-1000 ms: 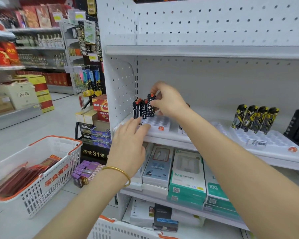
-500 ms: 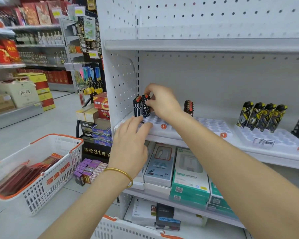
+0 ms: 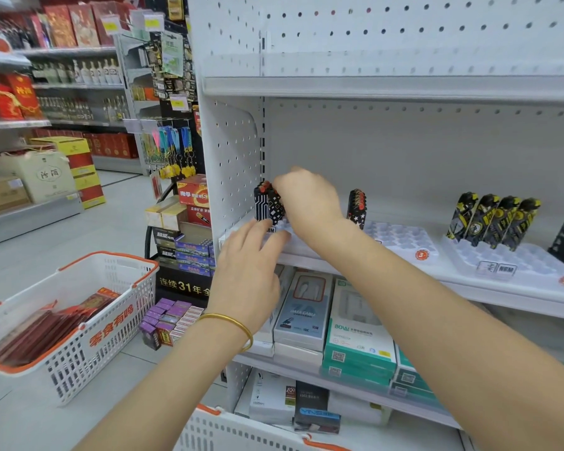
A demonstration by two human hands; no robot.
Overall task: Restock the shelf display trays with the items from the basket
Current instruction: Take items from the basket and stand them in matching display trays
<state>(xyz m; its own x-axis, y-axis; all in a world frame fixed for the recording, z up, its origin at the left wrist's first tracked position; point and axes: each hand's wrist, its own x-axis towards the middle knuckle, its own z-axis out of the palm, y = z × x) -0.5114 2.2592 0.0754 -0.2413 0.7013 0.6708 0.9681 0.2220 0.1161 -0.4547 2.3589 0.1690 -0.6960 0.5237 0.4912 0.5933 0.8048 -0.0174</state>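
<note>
I get a single view, from the wide-angle camera worn on the head. It faces forward and a little downward, close to the white perforated metal shelf unit (image 3: 404,89). The right hand (image 3: 310,196), gripping small black patterned lighters with red tops (image 3: 269,203), sits near centre, and the pale grey aisle floor (image 3: 111,222) lies at left.

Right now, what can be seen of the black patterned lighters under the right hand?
The black patterned lighters are a small cluster of slim, upright pieces, seemingly glossy plastic, with white line and diamond prints and red-orange caps. They stand at the back left corner of the leftmost white tray, close to the pegboard side panel. The right hand grips their tops from the right, hiding how many there are. The left hand rests on the tray's front, not touching them.
</note>
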